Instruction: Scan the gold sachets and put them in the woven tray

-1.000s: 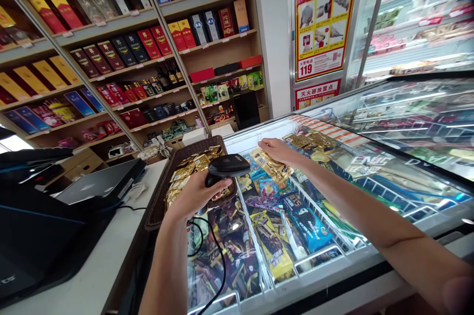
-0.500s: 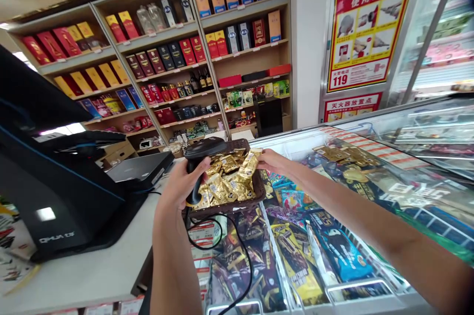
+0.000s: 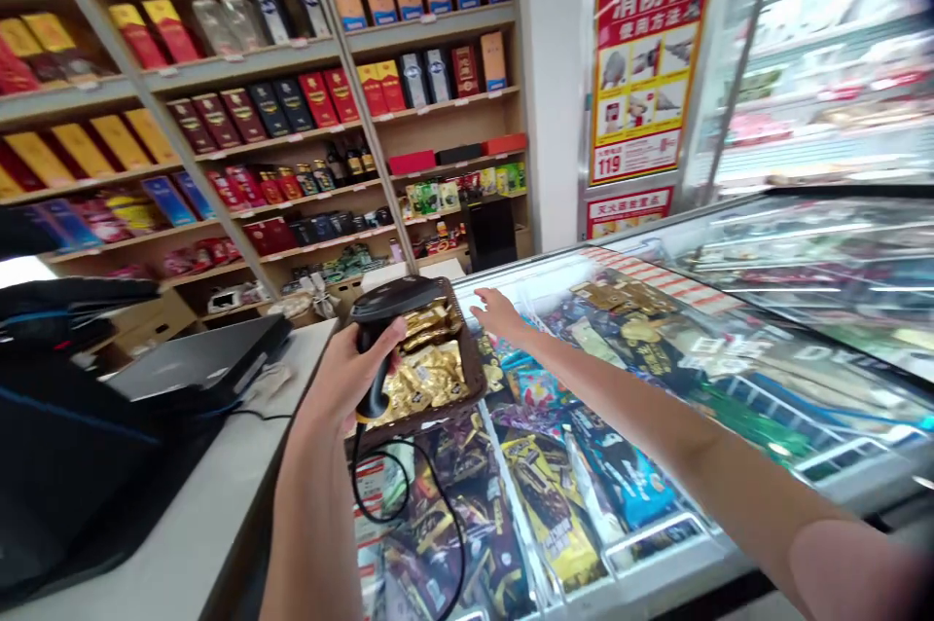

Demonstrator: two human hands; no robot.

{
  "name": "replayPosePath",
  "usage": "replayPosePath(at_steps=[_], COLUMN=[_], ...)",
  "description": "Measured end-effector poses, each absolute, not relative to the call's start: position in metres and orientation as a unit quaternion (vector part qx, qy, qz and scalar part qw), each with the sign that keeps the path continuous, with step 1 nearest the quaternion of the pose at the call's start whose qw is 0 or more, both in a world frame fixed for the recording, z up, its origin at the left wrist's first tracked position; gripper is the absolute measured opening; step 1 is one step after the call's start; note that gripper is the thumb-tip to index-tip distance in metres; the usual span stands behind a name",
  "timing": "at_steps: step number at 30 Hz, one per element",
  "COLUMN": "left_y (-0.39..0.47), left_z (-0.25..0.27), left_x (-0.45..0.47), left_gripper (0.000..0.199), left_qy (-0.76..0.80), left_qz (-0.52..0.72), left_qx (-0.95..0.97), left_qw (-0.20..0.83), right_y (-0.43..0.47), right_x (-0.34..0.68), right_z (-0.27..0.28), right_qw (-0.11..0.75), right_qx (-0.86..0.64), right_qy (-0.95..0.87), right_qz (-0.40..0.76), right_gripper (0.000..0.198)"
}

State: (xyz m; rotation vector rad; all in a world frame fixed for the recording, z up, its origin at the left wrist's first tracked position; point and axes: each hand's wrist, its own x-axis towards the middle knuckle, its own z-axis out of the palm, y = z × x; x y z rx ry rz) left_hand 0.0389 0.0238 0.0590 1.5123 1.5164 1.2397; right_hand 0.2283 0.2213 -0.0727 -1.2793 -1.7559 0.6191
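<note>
My left hand (image 3: 357, 363) is wrapped around the handle of a black barcode scanner (image 3: 400, 298), holding it over the left part of a dark brown woven basket (image 3: 474, 370). Gold-wrapped packets (image 3: 432, 376) fill the basket, which rests on the glass top of a chest freezer. The scanner's black cable (image 3: 447, 494) loops down in front of the basket. Just right of the basket's far corner, my right hand (image 3: 502, 314) hovers over the freezer glass. Its fingers are apart and nothing shows in them.
Bagged frozen goods (image 3: 558, 504) lie under the freezer's glass. At the left, a white counter (image 3: 219, 514) carries a dark checkout machine (image 3: 80, 465) and a flat black device (image 3: 194, 358). Behind stand shelves (image 3: 430, 22) of boxed goods, beside a red and yellow wall poster (image 3: 649, 66).
My right hand has let go of a gold packet and moved off the basket. The camera has turned right, so the scene sits further left. My left hand still holds the scanner.
</note>
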Motion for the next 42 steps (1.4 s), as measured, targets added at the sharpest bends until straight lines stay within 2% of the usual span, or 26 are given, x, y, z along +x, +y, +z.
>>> replayPosePath(at_steps=[3, 6, 10, 15, 17, 21, 23, 27, 31, 36, 42], left_y=[0.03, 0.033, 0.034, 0.036, 0.037, 0.038, 0.037, 0.036, 0.034, 0.03, 0.031], left_z=[0.056, 0.054, 0.05, 0.045, 0.042, 0.04, 0.04, 0.042, 0.044, 0.045, 0.042], left_x=[0.053, 0.065, 0.075, 0.083, 0.085, 0.087, 0.088, 0.086, 0.08, 0.078, 0.076], left_gripper=[0.054, 0.054, 0.052, 0.05, 0.05, 0.049, 0.048, 0.047, 0.043, 0.04, 0.038], left_qy=[0.565, 0.559, 0.569, 0.579, 0.578, 0.577, 0.574, 0.559, 0.55, 0.55, 0.545], left_qz=[0.467, 0.457, 0.433, 0.407, 0.397, 0.388, 0.39, 0.39, 0.395, 0.389, 0.384], left_qx=[0.587, 0.595, 0.603, 0.612, 0.616, 0.621, 0.62, 0.624, 0.638, 0.648, 0.657], left_qw=[0.344, 0.354, 0.354, 0.353, 0.357, 0.363, 0.367, 0.382, 0.365, 0.355, 0.353], right_y=[0.224, 0.222, 0.226, 0.235, 0.235, 0.231, 0.227, 0.207, 0.172, 0.142, 0.143], right_x=[0.311, 0.386, 0.43, 0.419, 0.416, 0.418, 0.416, 0.392, 0.356, 0.335, 0.337], right_z=[-0.092, -0.113, -0.136, -0.14, -0.135, -0.121, -0.109, -0.074, -0.037, -0.017, -0.018], right_qw=[0.374, 0.317, 0.295, 0.254, 0.255, 0.294, 0.311, 0.328, 0.437, 0.454, 0.473], right_qx=[-0.645, -0.752, -0.782, -0.768, -0.778, -0.785, -0.763, -0.708, -0.544, -0.451, -0.45], right_qy=[-0.658, -0.578, -0.549, -0.588, -0.573, -0.54, -0.554, -0.587, -0.574, -0.557, -0.53], right_qz=[0.103, 0.0, 0.009, 0.014, 0.033, 0.076, 0.116, 0.214, 0.428, 0.529, 0.541], right_gripper=[0.047, 0.044, 0.041, 0.039, 0.04, 0.06, 0.052, 0.023, 0.011, 0.019, 0.017])
